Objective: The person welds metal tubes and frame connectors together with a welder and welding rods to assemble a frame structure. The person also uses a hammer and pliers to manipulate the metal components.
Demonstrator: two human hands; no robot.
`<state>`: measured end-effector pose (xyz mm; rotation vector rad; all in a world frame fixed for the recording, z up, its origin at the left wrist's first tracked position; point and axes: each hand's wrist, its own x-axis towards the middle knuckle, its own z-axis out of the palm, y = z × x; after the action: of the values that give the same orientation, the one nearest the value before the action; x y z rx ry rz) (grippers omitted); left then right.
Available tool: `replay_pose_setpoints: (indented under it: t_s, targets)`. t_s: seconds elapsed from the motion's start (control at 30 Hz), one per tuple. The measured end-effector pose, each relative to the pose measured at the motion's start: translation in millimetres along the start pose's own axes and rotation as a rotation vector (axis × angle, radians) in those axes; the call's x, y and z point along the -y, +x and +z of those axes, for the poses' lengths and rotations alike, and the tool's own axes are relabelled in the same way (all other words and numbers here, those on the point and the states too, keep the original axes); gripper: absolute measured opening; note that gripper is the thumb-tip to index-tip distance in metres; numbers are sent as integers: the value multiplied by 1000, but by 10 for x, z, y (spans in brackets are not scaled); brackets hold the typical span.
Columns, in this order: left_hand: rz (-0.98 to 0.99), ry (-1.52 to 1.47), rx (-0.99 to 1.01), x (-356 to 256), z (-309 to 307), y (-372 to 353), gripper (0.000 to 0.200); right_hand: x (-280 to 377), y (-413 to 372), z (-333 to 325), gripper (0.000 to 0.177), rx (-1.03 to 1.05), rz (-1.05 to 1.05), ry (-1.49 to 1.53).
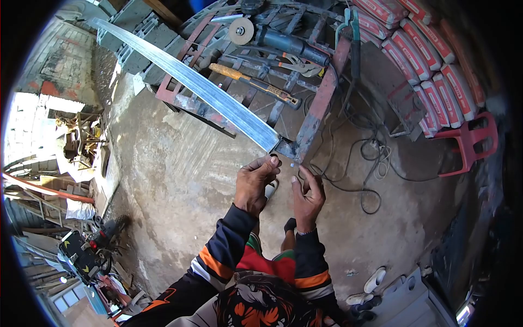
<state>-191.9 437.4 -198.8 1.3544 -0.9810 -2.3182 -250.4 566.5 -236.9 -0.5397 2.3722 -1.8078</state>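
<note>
A long silvery metal bar (190,80) lies slantwise over a rusty red metal frame (321,103). My left hand (254,184) is just below the bar's near end, thumb and fingers pinched together; whatever may be between them is too small to name. To its right, my right hand (309,199) is held near the frame's corner, with thumb and index finger apart and nothing visible in them. On the frame lie an angle grinder (291,45) with a round disc (241,31), a tool with a yellow-and-black handle (256,84), and pliers (300,66).
Dark cables (348,158) lie coiled on the concrete floor at the right. Red-and-white sacks (414,52) are stacked behind a red plastic chair (471,141). Grey hollow blocks (147,46) stand at the back left, and a motorcycle (90,248) at lower left. Pale shoes (375,279) lie at lower right.
</note>
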Motion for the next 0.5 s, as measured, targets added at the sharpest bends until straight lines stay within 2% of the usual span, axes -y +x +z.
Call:
replay_pose_setpoints:
  t_s: [0.33, 0.5]
  targets:
    - [-9, -96, -62, -7, 82, -46, 25, -214, 30, -244, 26, 42, 66, 0]
    - [-57, -222, -16, 37, 92, -38, 23, -299, 59, -269, 25, 50, 102, 10]
